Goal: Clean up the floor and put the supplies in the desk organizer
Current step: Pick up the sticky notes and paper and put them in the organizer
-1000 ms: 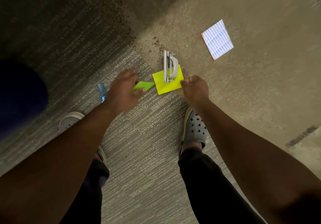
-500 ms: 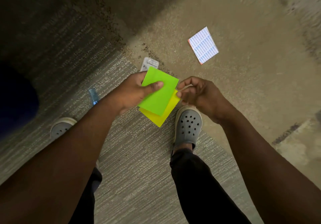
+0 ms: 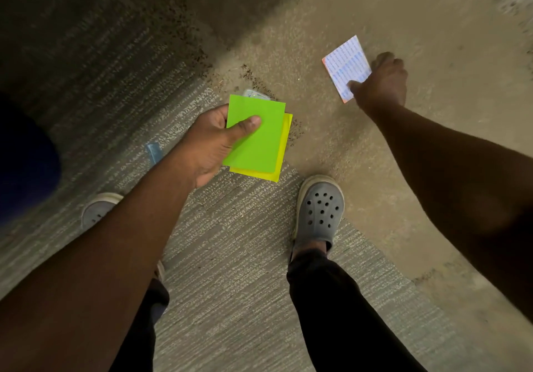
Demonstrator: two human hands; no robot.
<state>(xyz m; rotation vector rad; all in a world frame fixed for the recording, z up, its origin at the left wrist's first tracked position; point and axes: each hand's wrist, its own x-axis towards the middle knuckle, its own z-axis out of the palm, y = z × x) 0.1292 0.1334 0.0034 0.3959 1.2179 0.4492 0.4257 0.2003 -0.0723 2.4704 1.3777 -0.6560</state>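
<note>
My left hand (image 3: 210, 143) grips a green sticky-note pad (image 3: 256, 135) stacked on a yellow pad (image 3: 284, 152), with the thumb pressed on the green one. A grey metal punch (image 3: 255, 94) peeks out behind the pads' top edge; I cannot tell whether it is in the hand or on the floor. My right hand (image 3: 383, 83) reaches far right to a white, blue-printed pad with an orange edge (image 3: 344, 65) lying on the tan floor. Its thumb rests on the pad's near corner and its fingers curl at the right edge.
A small blue item (image 3: 153, 152) lies on the striped grey carpet (image 3: 230, 256) left of my left forearm. Dark crumbs (image 3: 251, 75) are scattered along the seam between carpet and tan floor. My grey clogs (image 3: 320, 207) stand below the hands. A dark blue shape (image 3: 26, 158) fills the left edge.
My right hand has left the yellow and green pads and stretched out to the right onto the white printed pad. My left hand now holds both coloured pads alone, a little higher.
</note>
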